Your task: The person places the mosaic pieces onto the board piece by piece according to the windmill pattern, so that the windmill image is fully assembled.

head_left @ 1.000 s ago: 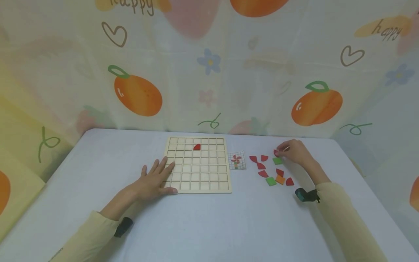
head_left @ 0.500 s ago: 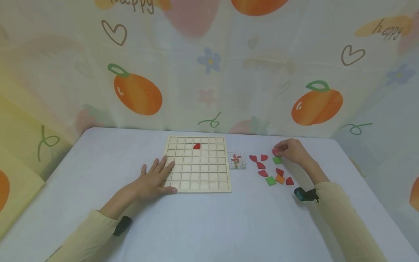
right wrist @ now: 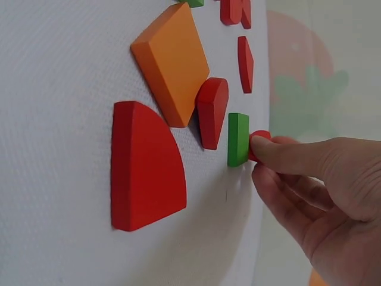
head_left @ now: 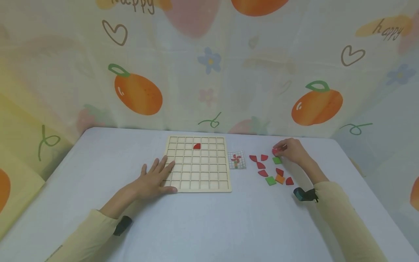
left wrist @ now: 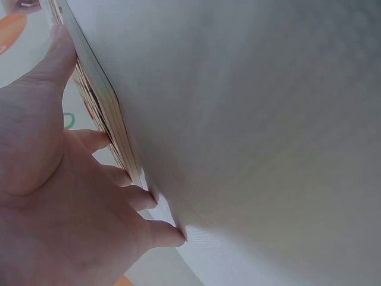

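Note:
My left hand (head_left: 154, 182) lies spread over the left edge of a wooden grid board (head_left: 201, 188), its thumb at the near corner. In the left wrist view the fingertips touch the board's side and the white cloth. One red quarter-circle block (head_left: 197, 146) sits in a cell near the board's top. At the far right, my right hand (head_left: 292, 151) pinches another red block (right wrist: 259, 143) between thumb and fingers, mostly covered by them. Directly beside it lies a green square block (right wrist: 239, 140).
Between board and blocks lies a small pattern card (head_left: 236, 160) with a red flower. Several red quarter-circle blocks (head_left: 263, 173), a second green square (head_left: 270, 181) and an orange square (head_left: 279, 178) are scattered near the right hand. A printed curtain (head_left: 209, 94) stands behind the table.
My right hand has shifted slightly left with the pinched red block, staying by the green square. The left hand keeps its place on the board.

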Available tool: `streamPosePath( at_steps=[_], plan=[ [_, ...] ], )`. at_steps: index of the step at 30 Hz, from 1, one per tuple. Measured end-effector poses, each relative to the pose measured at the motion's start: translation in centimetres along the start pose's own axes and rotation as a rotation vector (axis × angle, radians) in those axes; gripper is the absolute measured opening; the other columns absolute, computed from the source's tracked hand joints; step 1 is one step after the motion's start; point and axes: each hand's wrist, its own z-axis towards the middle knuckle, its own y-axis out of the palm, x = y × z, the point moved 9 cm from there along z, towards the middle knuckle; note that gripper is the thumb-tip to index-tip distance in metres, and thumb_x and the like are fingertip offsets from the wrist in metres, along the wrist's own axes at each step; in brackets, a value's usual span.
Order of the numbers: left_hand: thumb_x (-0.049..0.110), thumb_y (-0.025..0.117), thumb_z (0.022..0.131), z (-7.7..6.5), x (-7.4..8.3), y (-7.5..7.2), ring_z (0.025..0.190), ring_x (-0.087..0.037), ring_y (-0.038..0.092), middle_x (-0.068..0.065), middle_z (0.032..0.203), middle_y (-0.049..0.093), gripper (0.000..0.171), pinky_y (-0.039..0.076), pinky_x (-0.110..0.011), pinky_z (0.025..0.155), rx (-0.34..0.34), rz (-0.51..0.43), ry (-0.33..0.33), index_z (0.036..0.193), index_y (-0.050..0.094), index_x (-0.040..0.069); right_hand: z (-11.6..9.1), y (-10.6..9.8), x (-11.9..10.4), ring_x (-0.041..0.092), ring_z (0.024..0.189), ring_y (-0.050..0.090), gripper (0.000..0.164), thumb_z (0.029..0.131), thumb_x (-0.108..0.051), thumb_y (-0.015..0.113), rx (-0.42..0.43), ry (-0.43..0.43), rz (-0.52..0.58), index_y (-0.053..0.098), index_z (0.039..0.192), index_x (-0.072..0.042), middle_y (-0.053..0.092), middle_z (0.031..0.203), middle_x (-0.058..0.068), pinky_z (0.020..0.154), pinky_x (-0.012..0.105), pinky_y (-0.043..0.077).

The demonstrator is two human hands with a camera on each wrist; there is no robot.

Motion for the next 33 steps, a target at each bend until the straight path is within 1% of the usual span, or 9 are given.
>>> streamPosePath(
  at_steps=[6, 9, 15, 20, 25, 30, 33],
  plan=[
    [0.052, 0.064, 0.09, 0.0, -0.1, 0.1, 0.144, -0.052, -0.004, -0.027, 0.16, -0.001, 0.095, -0.006, -0.073, 0.106, -0.004, -0.003, 0.004, 0.156, 0.018, 0.002, 0.0, 0.1, -0.6, 0.036, 0.098, 0.06, 0.022, 0.089, -0.002, 0.07, -0.021, -0.036, -0.006, 0.071, 0.11, 0.005, 0.069, 0.106, 0.021, 0.084, 0.045, 0.055],
    [0.051, 0.064, 0.09, 0.0, -0.1, 0.1, 0.144, -0.052, -0.004, -0.027, 0.161, -0.001, 0.094, -0.006, -0.073, 0.106, -0.005, 0.001, 0.001, 0.156, 0.018, 0.003, 0.1, 0.0, -0.9, 0.035, 0.098, 0.06, 0.022, 0.089, -0.003, 0.07, -0.017, -0.053, -0.015, 0.071, 0.11, 0.004, 0.069, 0.106, 0.02, 0.084, 0.046, 0.055],
    [0.052, 0.064, 0.09, -0.1, 0.1, -0.1, 0.144, -0.052, -0.003, -0.028, 0.16, 0.0, 0.094, -0.005, -0.073, 0.106, 0.001, -0.005, 0.001, 0.155, 0.018, 0.002, 0.5, -0.4, -2.2, 0.036, 0.099, 0.062, 0.023, 0.091, -0.001, 0.067, -0.009, -0.102, -0.011, 0.07, 0.112, 0.005, 0.069, 0.108, 0.021, 0.086, 0.048, 0.054],
    [0.052, 0.065, 0.089, -0.2, 0.1, -0.1, 0.144, -0.053, -0.003, -0.028, 0.16, 0.0, 0.094, -0.005, -0.073, 0.106, 0.004, -0.007, 0.005, 0.155, 0.019, 0.002, 0.9, -0.2, -3.4, 0.035, 0.097, 0.063, 0.024, 0.091, -0.001, 0.067, -0.033, -0.107, -0.003, 0.069, 0.114, 0.005, 0.07, 0.105, 0.02, 0.084, 0.045, 0.055],
    [0.052, 0.065, 0.089, -0.1, 0.0, 0.0, 0.144, -0.052, -0.003, -0.028, 0.16, 0.0, 0.095, -0.006, -0.073, 0.106, 0.005, -0.009, 0.008, 0.156, 0.018, 0.002, 1.4, 0.3, -4.5, 0.033, 0.096, 0.064, 0.024, 0.091, -0.002, 0.068, -0.033, -0.122, -0.022, 0.069, 0.114, 0.004, 0.069, 0.104, 0.018, 0.083, 0.042, 0.056],
    [0.052, 0.064, 0.09, -0.1, -0.1, 0.0, 0.144, -0.052, -0.004, -0.028, 0.16, -0.001, 0.095, -0.006, -0.073, 0.106, 0.002, -0.016, 0.009, 0.155, 0.018, 0.002, 1.8, 0.8, -5.7, 0.032, 0.096, 0.063, 0.022, 0.091, -0.002, 0.068, -0.037, -0.121, -0.026, 0.07, 0.112, 0.003, 0.069, 0.105, 0.017, 0.083, 0.042, 0.056],
    [0.052, 0.064, 0.089, 0.0, -0.2, 0.0, 0.144, -0.052, -0.004, -0.027, 0.161, -0.001, 0.095, -0.006, -0.073, 0.106, -0.001, -0.012, 0.006, 0.156, 0.018, 0.002, 2.2, 1.2, -6.6, 0.031, 0.095, 0.062, 0.021, 0.09, -0.001, 0.068, -0.038, -0.136, -0.032, 0.07, 0.111, 0.003, 0.069, 0.104, 0.017, 0.083, 0.042, 0.055]
  ],
)
